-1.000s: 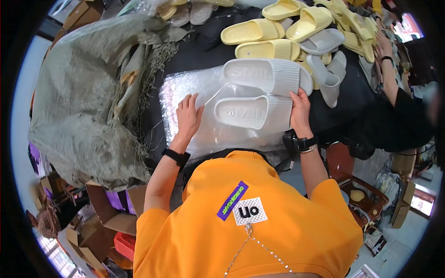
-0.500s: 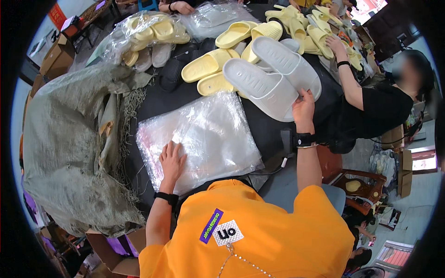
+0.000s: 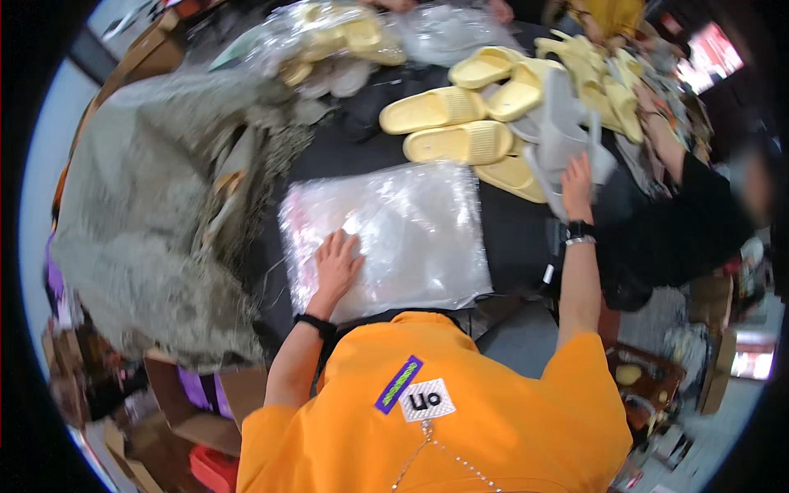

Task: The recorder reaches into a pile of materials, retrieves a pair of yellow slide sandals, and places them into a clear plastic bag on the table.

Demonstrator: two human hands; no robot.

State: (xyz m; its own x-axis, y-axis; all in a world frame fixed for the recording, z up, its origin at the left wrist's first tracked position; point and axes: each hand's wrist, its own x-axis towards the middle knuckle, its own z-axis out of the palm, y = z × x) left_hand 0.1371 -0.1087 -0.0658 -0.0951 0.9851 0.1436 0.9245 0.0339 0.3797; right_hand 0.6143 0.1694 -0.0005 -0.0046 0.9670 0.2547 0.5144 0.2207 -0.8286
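Note:
A stack of clear plastic bags (image 3: 411, 238) lies on the dark table in front of me. My left hand (image 3: 337, 267) rests flat on its left part, fingers spread. To the right, my right hand (image 3: 578, 185) is on a pair of grey slide slippers (image 3: 563, 135), which are tilted up and blurred; its fingers lie along one slipper and the thumb is hidden. Beside that pair, to the left, are several yellow slide slippers (image 3: 460, 142), partly overlapping.
A bulky grey-green woven sack (image 3: 156, 222) with frayed edges covers the left side. Bagged yellow slippers (image 3: 337, 41) lie at the back. More yellow slippers (image 3: 588, 74) pile up far right, near a co-worker's arm (image 3: 662, 135). An open cardboard box (image 3: 193, 411) stands lower left.
My right hand has tipped the grey slippers from lying broad side up to a steeper tilt. My left hand stays on the bags. The whole view has shifted.

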